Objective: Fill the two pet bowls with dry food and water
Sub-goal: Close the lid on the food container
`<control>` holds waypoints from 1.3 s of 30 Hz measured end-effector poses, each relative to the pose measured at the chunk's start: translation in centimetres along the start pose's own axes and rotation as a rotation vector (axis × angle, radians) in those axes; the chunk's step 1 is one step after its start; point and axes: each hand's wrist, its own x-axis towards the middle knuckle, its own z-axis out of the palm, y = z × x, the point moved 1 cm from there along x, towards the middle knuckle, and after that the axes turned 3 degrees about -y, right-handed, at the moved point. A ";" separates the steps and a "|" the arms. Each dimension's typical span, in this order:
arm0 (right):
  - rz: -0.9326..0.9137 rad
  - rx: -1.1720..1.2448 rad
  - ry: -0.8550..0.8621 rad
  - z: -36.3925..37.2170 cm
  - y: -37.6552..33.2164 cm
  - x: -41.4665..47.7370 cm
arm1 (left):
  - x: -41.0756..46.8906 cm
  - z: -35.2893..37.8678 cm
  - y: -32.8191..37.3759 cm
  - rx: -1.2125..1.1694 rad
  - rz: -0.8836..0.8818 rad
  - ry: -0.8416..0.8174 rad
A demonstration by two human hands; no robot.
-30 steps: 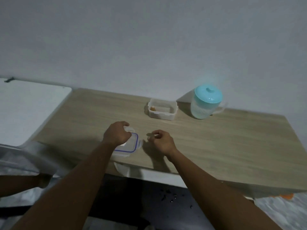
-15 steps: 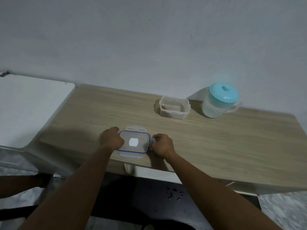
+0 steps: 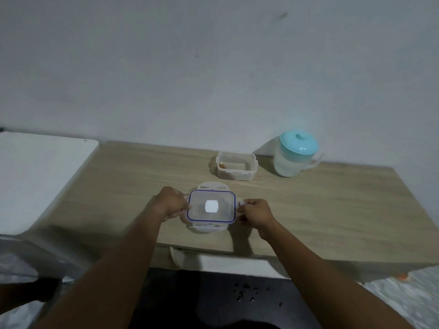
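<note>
The wooden counter [image 3: 332, 210] carries everything: the teal-lidded water jug [image 3: 294, 155] at back right, and just left of it the open clear tub [image 3: 236, 165] with only crumbs of food in one corner. The blue-sealed lidded box [image 3: 211, 206] now sits square before me. A second ago only my left hand [image 3: 169, 204] covered it. Both grips now pinch its side latches, right hand [image 3: 256, 212] too, so unlidding likely comes next. Nothing blocks the tub.
</note>
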 end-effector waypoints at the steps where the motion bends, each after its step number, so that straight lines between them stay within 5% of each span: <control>1: -0.001 0.039 0.014 -0.9 -0.1 -0.1 | -0.3 0.8 0.8 -0.019 0.015 -0.015; 10: -0.144 0.363 0.094 -7.2 -1.3 -1.6 | -2.0 5.1 5.0 -0.142 0.248 -0.108; 20: -0.195 0.541 0.110 -8.3 -1.4 -1.6 | -1.7 6.6 4.4 -0.621 0.135 -0.181; 24: -0.135 0.683 0.071 -7.9 -1.5 -1.1 | -0.7 6.9 3.8 -0.676 0.143 -0.057; 28: -0.226 0.489 0.041 -7.3 -1.8 -0.1 | 0.5 7.2 3.2 -0.441 0.215 0.056; 34: -0.231 0.199 0.134 -8.2 -4.7 3.6 | 2.5 6.6 6.1 -0.461 0.197 0.024; 39: -0.230 0.045 0.236 -7.6 -7.3 9.3 | 6.6 6.9 9.9 -0.457 0.211 0.196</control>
